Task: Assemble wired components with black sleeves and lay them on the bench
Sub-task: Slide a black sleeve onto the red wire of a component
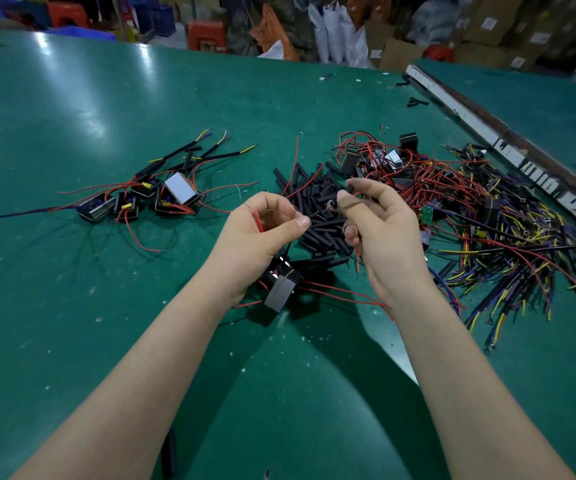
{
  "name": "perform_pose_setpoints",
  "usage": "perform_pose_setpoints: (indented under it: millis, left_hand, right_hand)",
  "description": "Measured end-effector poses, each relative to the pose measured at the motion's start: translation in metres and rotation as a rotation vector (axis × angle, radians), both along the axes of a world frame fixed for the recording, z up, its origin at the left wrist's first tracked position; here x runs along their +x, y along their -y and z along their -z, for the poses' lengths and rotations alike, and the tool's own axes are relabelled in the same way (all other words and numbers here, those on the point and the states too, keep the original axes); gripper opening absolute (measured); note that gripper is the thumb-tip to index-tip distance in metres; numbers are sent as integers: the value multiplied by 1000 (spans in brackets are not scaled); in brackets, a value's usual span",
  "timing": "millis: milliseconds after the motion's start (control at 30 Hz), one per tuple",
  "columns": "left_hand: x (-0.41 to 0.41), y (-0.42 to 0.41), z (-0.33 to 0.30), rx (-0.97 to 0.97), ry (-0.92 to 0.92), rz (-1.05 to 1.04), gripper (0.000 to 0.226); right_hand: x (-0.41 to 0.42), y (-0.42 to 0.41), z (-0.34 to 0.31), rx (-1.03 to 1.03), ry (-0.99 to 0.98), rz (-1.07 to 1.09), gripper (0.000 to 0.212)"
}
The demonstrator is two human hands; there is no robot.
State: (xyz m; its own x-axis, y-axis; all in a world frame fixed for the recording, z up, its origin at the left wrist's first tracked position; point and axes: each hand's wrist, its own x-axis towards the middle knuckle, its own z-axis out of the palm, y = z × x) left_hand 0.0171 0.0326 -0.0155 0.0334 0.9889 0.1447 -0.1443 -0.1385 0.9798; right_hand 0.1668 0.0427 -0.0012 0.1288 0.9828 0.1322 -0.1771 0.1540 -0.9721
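Observation:
My left hand pinches a thin red wire between thumb and fingers; the wire belongs to a small black module that hangs just below my left wrist. My right hand pinches a short black sleeve at its fingertips, its open end facing the bare wire tip. Under both hands lies a pile of loose black sleeves. On the bench to the left lie several modules with sleeved wires. A tangle of red-wired modules lies behind my right hand.
A large heap of yellow, blue and black wire leads covers the green bench on the right. A metal rail runs diagonally at the far right. One stray sleeve lies near the front edge. Boxes and bags stand beyond the bench.

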Motion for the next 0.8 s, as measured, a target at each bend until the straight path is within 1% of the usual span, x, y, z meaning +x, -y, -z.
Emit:
perform_pose_setpoints:
  millis: [133,233,300,500,667,733,800]
  left_hand:
    - [0,0,0,10,-5,7,23]
    - [-1,0,0,9,-7,7,22]
    - [-1,-1,0,12,-11,7,22]
    - [-2,-2,1,29,-14,30,23]
    - [-1,-3,1,45,-44,56,22]
    - [-1,-3,1,45,-57,73,23]
    - [-2,-2,1,36,-61,87,23]
  right_hand:
    - [0,1,1,72,40,72,13]
    - [3,-1,-1,58,21,131,12]
    - [5,-2,-1,41,10,122,12]
    - [2,-1,0,115,79,69,13]
    - [1,-1,1,131,89,52,14]
    - [2,0,-1,185,118,62,16]
    - [2,0,-2,271,192,90,19]
